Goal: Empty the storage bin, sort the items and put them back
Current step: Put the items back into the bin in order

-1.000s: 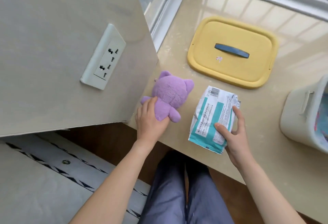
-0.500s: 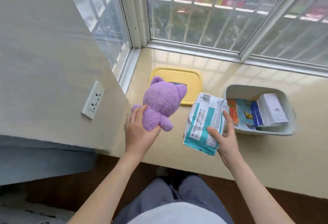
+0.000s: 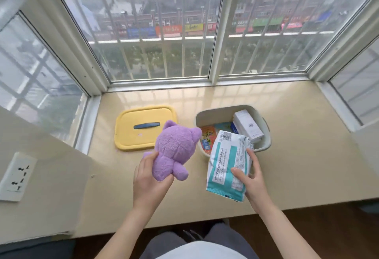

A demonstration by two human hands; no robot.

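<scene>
Purple plush toy (image 3: 176, 152), soft and fuzzy with two rounded ears, is gripped around its lower body by the left hand (image 3: 148, 182), fingers curled about it, held up over a glossy beige window ledge (image 3: 307, 156). To its right, the right hand (image 3: 251, 182) pinches a crinkled white and teal plastic packet (image 3: 227, 166), thumb on the printed front and fingers behind; a barcode shows at its far end. Beyond the packet sits the storage bin (image 3: 266, 141), a pale rounded plastic tub with its top open. Inside it, a white rectangular carton (image 3: 248, 126) leans at the right, and flat, brightly printed orange and blue packs (image 3: 207, 137) lie on the bottom. Left of the bin, the flat yellow lid (image 3: 131, 133), a rounded rectangle with a dark blue bar handle (image 3: 146, 125), lies on the ledge. A white wall socket (image 3: 16, 176) is on the near left wall.
</scene>
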